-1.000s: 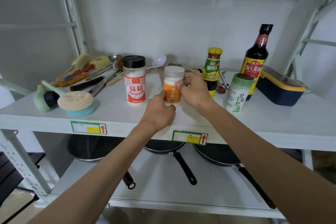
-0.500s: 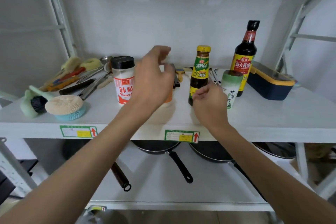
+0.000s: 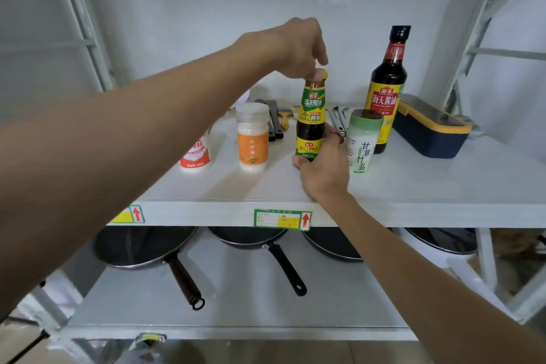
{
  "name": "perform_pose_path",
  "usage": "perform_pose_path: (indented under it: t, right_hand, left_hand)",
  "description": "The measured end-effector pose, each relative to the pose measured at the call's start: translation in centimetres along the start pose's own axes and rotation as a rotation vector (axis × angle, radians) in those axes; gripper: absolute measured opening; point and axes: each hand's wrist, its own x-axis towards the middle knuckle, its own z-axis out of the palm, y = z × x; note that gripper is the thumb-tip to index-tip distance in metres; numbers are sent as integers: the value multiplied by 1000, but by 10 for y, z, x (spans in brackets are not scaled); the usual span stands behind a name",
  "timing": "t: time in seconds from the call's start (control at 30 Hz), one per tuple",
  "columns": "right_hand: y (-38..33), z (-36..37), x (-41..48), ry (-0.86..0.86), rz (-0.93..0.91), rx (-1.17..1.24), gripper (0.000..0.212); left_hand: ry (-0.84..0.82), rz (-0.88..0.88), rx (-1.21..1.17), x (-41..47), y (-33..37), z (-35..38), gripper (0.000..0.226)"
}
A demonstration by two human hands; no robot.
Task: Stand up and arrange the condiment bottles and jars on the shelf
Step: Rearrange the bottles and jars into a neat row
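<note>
White metal shelf (image 3: 413, 186) against a white wall, with a second level below. On the upper level, standing upright from left to right: a white jar with a red label (image 3: 196, 154), partly hidden behind the left forearm; a white jar with an orange label (image 3: 253, 136); a dark sauce bottle with a green and yellow label (image 3: 311, 121); a pale green-capped salt jar (image 3: 362, 140); and, behind and just beside that, a tall soy sauce bottle (image 3: 385, 89) with a black cap. Left hand (image 3: 298, 47) above the sauce bottle, fingertips pinching its yellow cap. Right hand (image 3: 323, 168) low at the front, fingers wrapped around the base of the same bottle, touching the shelf between the orange-labelled jar and the salt jar. Both hands thus gripping one bottle, top and bottom, bottle upright. Behind the jars, a few utensils (image 3: 277, 121) lying flat, among them dark handles and a small brush. At the right end, a dark blue box with a yellow rim (image 3: 428, 133), well apart from the hands. On the front edge of the shelf, two green and yellow stickers (image 3: 282, 219) with red arrows. On the lower level, several dark frying pans (image 3: 141, 248) side by side, handles pointing toward the front.
</note>
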Motion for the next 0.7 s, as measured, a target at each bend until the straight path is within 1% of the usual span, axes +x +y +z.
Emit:
perform_pose_path:
  t: [0.1,0.23,0.37,0.5,0.6,0.67,0.7]
  right_hand:
    - [3,-2,3,-23,16,1,54]
    - [11,-7,5,-4,1,10,48]
    - [17,-10,2,-7,-7,4,36]
    - [16,-14,-1,-23,-12,11,33]
    - [15,-21,-6,-55,-14,31,32]
    - [15,-32,-10,-72,-16,23,31]
    - [17,-39,-11,-76,-6,15,29]
  left_hand:
    - [31,-31,-85,0,-7,13,38]
    - [116,-25,-155,2,-4,24,35]
    - [192,-32,-221,6,3,32,33]
    - [194,-38,-205,5,5,34,34]
    - [160,-48,-172,4,6,31,36]
    - [119,-54,-144,2,9,30,42]
    - [105,-59,-127,2,10,30,49]
